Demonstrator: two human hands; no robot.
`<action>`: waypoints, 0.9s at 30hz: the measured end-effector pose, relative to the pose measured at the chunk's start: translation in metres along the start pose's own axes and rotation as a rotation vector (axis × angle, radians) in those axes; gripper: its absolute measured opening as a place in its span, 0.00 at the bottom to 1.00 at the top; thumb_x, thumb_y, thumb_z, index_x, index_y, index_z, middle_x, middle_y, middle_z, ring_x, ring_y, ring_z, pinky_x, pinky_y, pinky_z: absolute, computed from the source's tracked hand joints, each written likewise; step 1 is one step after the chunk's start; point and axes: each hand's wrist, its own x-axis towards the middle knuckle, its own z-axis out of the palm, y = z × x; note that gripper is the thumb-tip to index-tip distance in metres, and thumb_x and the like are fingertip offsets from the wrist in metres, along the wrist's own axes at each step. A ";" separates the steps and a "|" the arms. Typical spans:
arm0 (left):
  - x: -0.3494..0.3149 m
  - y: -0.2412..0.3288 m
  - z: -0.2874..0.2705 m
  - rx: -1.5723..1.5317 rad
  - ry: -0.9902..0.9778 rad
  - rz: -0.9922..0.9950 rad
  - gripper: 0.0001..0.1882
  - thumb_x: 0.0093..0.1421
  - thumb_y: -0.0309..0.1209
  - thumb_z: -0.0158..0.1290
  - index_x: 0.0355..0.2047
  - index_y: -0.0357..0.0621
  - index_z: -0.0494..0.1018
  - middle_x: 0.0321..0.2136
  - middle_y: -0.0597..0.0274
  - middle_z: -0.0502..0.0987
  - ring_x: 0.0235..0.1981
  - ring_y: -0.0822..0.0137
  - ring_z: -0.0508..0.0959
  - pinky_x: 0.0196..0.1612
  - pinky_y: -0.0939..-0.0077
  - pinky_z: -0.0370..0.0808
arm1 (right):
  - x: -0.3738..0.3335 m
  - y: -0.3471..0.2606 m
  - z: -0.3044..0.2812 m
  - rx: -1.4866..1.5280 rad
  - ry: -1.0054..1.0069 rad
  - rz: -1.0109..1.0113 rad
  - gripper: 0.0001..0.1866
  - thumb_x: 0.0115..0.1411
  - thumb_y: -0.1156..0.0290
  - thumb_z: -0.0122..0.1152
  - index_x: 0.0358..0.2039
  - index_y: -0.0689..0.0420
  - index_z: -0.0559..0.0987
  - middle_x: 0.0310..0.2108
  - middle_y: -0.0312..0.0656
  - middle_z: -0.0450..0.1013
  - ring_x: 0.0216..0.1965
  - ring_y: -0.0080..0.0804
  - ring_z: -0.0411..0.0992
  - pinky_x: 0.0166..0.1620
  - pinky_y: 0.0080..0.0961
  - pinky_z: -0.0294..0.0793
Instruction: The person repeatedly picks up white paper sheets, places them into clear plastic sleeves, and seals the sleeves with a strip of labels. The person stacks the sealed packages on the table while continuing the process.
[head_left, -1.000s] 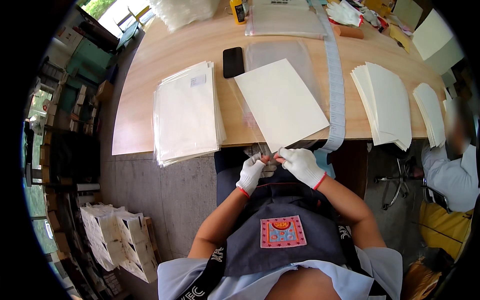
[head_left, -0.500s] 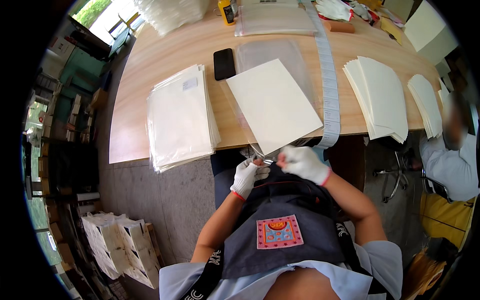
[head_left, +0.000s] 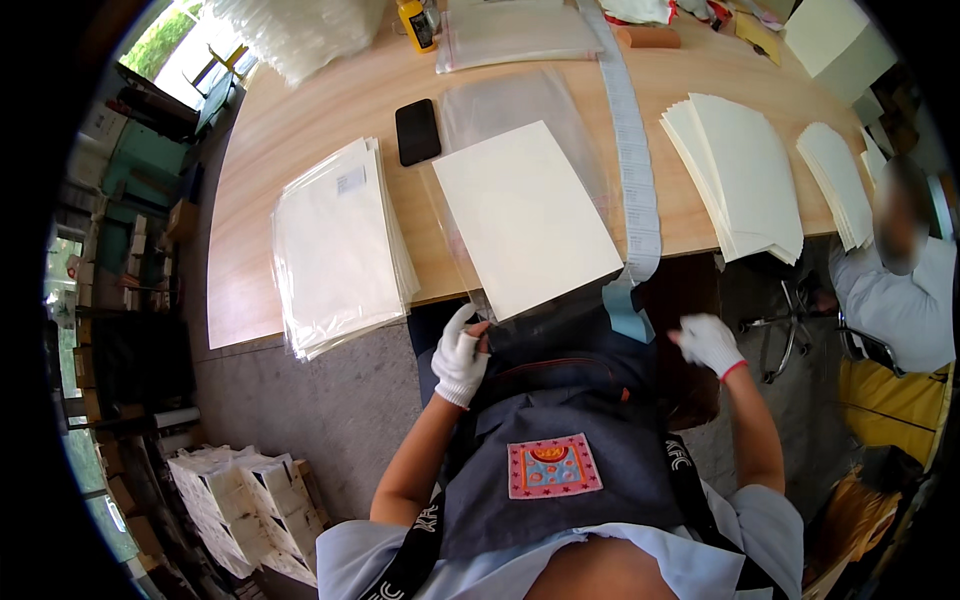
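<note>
Wooden table ahead of me carries the cream sheet inside its clear sleeve, the near end overhanging the edge. My left hand pinches the sleeve's open flap; my right hand hangs loosely curled and empty — unsupported, the sheet could slide into my lap.
</note>
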 end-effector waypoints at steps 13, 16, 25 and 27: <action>-0.002 -0.003 0.028 -0.558 -0.010 -0.599 0.11 0.58 0.25 0.60 0.27 0.44 0.67 0.22 0.65 0.72 0.22 0.72 0.73 0.26 0.78 0.71 | 0.099 -0.110 -0.079 0.182 0.824 -0.291 0.11 0.48 0.66 0.68 0.26 0.54 0.74 0.32 0.39 0.73 0.37 0.42 0.71 0.41 0.39 0.69; -0.004 0.001 0.041 -0.887 0.146 -0.844 0.10 0.60 0.26 0.59 0.32 0.46 0.66 0.26 0.69 0.71 0.24 0.73 0.72 0.31 0.73 0.76 | 0.108 -0.117 -0.069 0.231 0.969 -0.161 0.10 0.50 0.68 0.66 0.29 0.55 0.73 0.33 0.39 0.74 0.37 0.44 0.71 0.40 0.41 0.68; -0.044 -0.010 0.082 -1.777 0.178 -1.663 0.08 0.68 0.28 0.42 0.43 0.41 0.67 0.39 0.55 0.75 0.34 0.60 0.77 0.41 0.59 0.79 | 0.088 -0.058 -0.010 1.026 0.732 0.453 0.19 0.52 0.71 0.59 0.45 0.58 0.70 0.36 0.49 0.76 0.36 0.46 0.76 0.41 0.38 0.74; -0.029 0.011 0.086 -1.720 -0.187 -1.631 0.12 0.68 0.30 0.41 0.49 0.41 0.66 0.44 0.52 0.75 0.37 0.59 0.77 0.44 0.60 0.78 | 0.098 -0.038 0.025 1.007 0.488 0.325 0.21 0.54 0.67 0.62 0.48 0.57 0.71 0.32 0.45 0.76 0.34 0.40 0.76 0.40 0.33 0.73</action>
